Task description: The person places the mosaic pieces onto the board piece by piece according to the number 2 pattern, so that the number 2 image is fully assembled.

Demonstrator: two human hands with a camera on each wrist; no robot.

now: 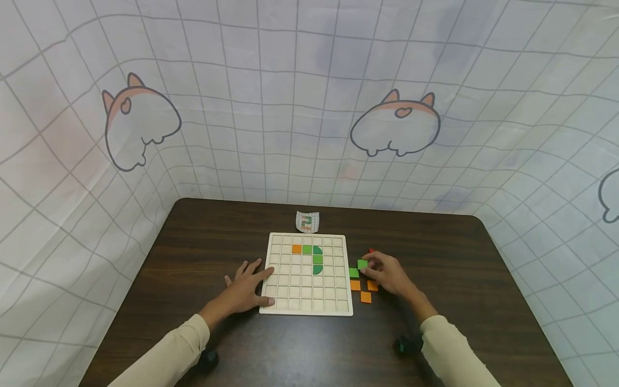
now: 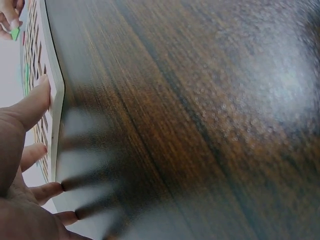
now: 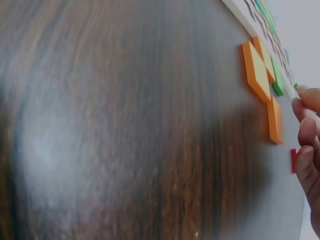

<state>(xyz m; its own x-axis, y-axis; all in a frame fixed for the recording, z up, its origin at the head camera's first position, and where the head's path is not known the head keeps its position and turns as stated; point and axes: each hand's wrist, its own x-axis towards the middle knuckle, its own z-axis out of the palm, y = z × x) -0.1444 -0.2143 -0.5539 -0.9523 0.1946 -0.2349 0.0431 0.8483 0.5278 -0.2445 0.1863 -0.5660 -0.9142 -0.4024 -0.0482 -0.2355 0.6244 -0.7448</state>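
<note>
A cream gridded board (image 1: 304, 298) lies on the table. My left hand (image 1: 244, 288) rests at its left edge, fingers spread, with thumb and forefinger touching the rim. Between thumb and fingertips, my right hand (image 1: 388, 273) pinches a green square tile (image 1: 362, 264), just beyond the board's right edge. Set in the board's upper cells are an orange square (image 1: 297, 249), green squares (image 1: 317, 259) and two dark green rounded pieces (image 1: 317, 269). Beside the board lie a loose green tile (image 1: 354, 273) and orange tiles (image 3: 257, 72). A red tile (image 3: 294, 161) is partly hidden by the right hand.
Behind the board sits a small card (image 1: 308, 222) with a coloured figure on a grid. The dark wooden table (image 1: 309, 349) meets a white checked curtain (image 1: 271, 134) at the back and sides. Dark objects (image 1: 406, 345) show near both sleeves.
</note>
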